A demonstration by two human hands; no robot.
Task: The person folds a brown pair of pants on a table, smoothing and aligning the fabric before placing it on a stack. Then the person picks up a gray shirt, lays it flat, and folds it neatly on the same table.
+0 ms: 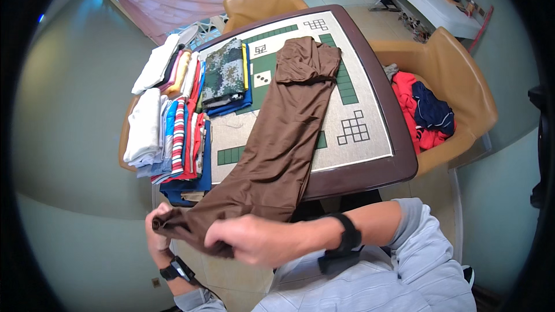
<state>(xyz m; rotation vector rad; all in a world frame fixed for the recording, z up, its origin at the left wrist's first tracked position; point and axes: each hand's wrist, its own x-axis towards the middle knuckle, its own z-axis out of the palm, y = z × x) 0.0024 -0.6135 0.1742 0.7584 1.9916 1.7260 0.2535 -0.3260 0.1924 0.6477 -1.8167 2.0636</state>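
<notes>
A long brown cloth garment (282,134), which looks like trousers, lies over the table; its far end is folded over itself and its near end hangs past the front edge. My left hand (158,225) grips the near end at the lower left, by a rolled edge. Closer to me, my right hand (251,238) pinches the same cloth to the right of it. Stacks of folded clothes, with a white one (145,123) on the outer side, stand beside the garment at the table's left. A folded camouflage-patterned garment (223,69) lies on a pile behind them.
The table (364,177) has a dark red-brown rim and a mahjong-patterned top. A tan chair (466,82) at the right holds red clothing (405,86) and a navy garment (431,108). Another tan chair (264,2) stands at the far side. A white desk (429,0) is at the back right.
</notes>
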